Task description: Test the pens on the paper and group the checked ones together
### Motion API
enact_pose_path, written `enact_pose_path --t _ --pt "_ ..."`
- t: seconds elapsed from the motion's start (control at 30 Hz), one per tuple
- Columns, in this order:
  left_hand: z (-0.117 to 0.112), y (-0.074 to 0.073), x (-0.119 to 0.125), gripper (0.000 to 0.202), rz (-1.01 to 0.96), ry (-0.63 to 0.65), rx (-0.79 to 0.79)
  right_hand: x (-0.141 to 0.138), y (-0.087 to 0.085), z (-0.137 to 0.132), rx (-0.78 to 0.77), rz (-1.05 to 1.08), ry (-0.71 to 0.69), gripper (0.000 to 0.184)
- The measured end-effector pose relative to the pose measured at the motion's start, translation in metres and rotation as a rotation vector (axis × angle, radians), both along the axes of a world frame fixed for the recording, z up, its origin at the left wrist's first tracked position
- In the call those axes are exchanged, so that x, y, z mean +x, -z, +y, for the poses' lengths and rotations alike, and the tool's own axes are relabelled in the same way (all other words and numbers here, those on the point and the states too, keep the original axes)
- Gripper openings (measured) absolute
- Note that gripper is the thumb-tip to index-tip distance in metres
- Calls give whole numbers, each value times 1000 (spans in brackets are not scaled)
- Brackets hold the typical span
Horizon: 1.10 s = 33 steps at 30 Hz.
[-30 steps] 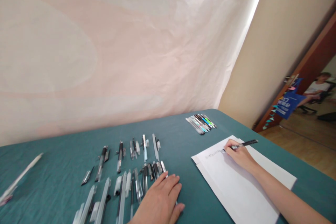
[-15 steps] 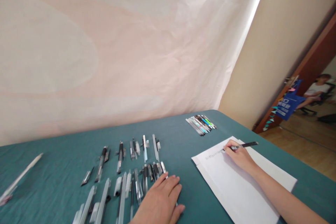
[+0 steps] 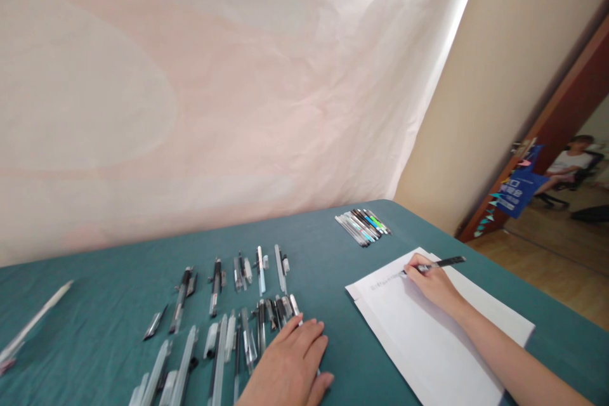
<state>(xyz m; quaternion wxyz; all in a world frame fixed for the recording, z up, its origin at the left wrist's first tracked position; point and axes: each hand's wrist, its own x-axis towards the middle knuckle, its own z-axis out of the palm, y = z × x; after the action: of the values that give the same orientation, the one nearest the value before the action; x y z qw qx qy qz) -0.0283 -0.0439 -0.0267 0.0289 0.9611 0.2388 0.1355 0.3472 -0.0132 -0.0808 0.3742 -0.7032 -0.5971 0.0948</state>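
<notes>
Black slim pen [image 3: 447,261] sits in right hand [image 3: 431,284], fingers pinched closed around its lower barrel. Its tip rests on white paper sheet [image 3: 428,342], at the end of a faint written line near the sheet's far edge. The back end slants to the right. The sheet lies on teal tablecloth [image 3: 118,304], right of centre.

Left hand [image 3: 290,365] lies flat, palm down, fingers extended and slack, gripping nothing. Its fingertips are at the near edge of loose rows of clear and black pens [image 3: 228,323].

Small bundle of coloured pens [image 3: 362,226] lies beyond the paper, well apart from both hands. Lone white pen [image 3: 35,320] lies far left. Pale pink cloth backdrop [image 3: 190,108] hangs behind. Through the doorway at right, a seated person [image 3: 568,165].
</notes>
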Motion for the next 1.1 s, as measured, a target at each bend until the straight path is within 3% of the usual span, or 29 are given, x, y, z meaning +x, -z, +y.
enact_pose_path --t 0.53,1.1 --pt "-1 -2 1 37 42 -30 -78 0 1 1 -1 -4 -2 18" --pt "0 2 0 36 -10 -24 -54 0 -1 0 -7 -22 -3 16"
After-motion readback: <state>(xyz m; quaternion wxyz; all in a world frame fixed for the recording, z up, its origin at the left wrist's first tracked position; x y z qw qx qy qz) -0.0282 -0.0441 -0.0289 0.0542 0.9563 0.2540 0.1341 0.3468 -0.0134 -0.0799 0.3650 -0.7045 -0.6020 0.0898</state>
